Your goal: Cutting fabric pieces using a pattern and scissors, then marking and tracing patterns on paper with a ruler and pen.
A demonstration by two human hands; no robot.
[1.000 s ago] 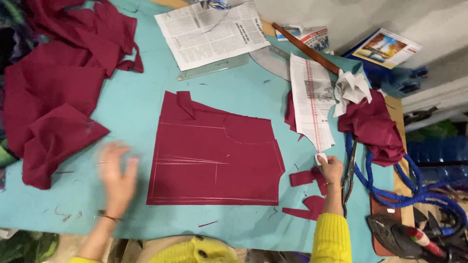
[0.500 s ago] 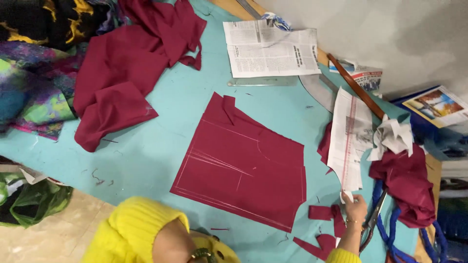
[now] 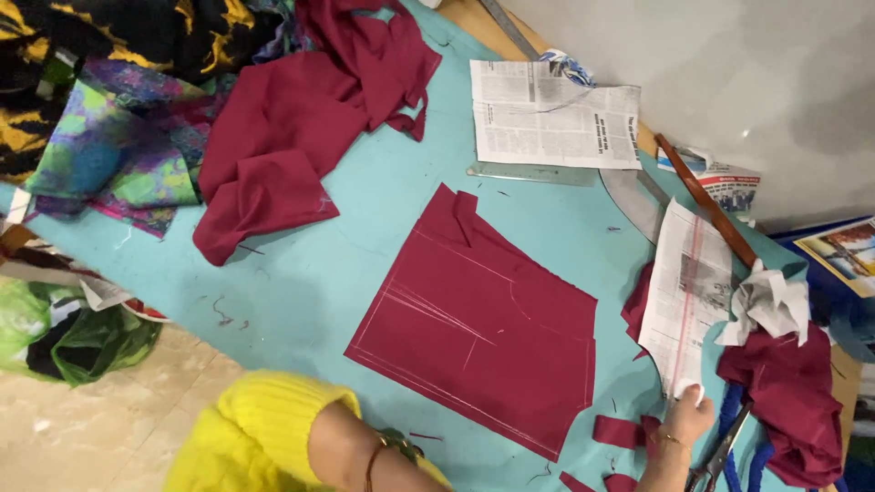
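Right hand (image 3: 685,415) low at right edge of table, fingers pinched on the bottom end of a narrow newspaper pattern strip (image 3: 688,296). Strip runs up and away from the hand, lying partly on the table, partly over dark red cloth. Left hand not visible; only a bare forearm with a thin bracelet and a yellow sleeve (image 3: 260,428) at bottom centre, so its state cannot be told.

Just left of the right hand: small maroon scraps (image 3: 620,430). Just right of it: scissors (image 3: 720,460), then a maroon heap (image 3: 793,396).

Flat maroon cut piece (image 3: 478,323) with chalk lines lies mid-table, apart from the hand.

Surface: turquoise table (image 3: 365,219). Crumpled maroon fabric (image 3: 301,118) top left, folded newspaper (image 3: 551,114) and clear ruler (image 3: 533,173) at far side. Tiled floor (image 3: 100,419) below left, grey wall behind.
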